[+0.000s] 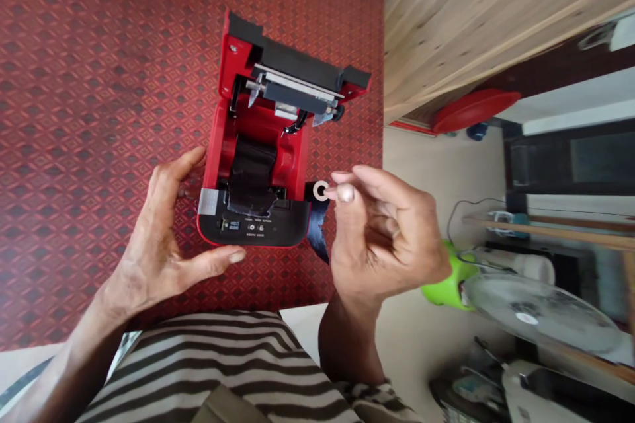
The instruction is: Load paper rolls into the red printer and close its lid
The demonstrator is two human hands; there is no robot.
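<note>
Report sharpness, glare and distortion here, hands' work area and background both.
Head view, center: the printer looks fairly sharp, though its tiny labels are hard to read; head view, right: the fan and things around it look soft; head view, upper left: the tabletop looks slightly paler, perhaps a sheen; head view, edges: shapes seem stretched, as with a wide lens.

The casing (214,145) looks like smooth red plastic with a soft gloss, its front panel (285,230) dark, smooth plastic, and the roller's end fitting (255,85) shines like bare metal. A black strip (253,165) resembles thin, creased, glossy film. The desk (99,145) has a smooth, faintly shiny surface, the planks (471,26) are knotty wood, and the striped shirt (208,357) is matt cloth.
</note>
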